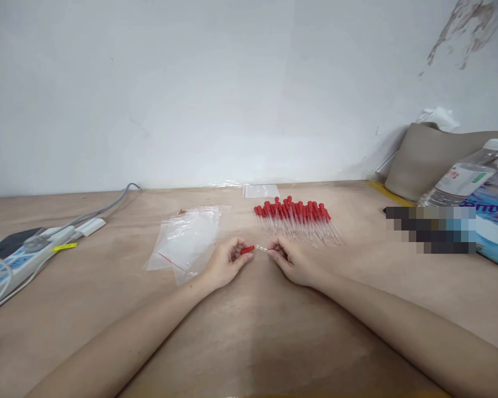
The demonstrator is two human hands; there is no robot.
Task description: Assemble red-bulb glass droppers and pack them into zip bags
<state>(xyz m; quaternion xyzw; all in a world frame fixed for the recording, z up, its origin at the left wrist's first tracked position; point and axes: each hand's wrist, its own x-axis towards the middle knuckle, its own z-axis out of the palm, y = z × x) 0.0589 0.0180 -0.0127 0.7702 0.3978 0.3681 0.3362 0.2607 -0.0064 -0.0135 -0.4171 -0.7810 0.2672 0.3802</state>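
Observation:
Between finger and thumb my left hand (228, 262) pinches a red rubber dropper bulb (247, 250), its open end facing right. My right hand (289, 260) is closed on a clear glass dropper tube (261, 248), whose end points left at the bulb. A small gap seems to lie between the tube and the bulb. Just beyond my hands, a row of several droppers (296, 215) with red bulbs and clear tubes lies on the wooden table (216, 342). Clear zip bags (191, 237) lie to the left of my left hand, overlapping one another.
At the left are a power strip (22, 262) with cables and a dark phone-like object (14, 243). Another small zip bag (260, 191) lies by the wall. On the right stand a plastic bottle (460, 179), a brown-grey bag-like object (415, 160) and a blue tissue pack (496, 240).

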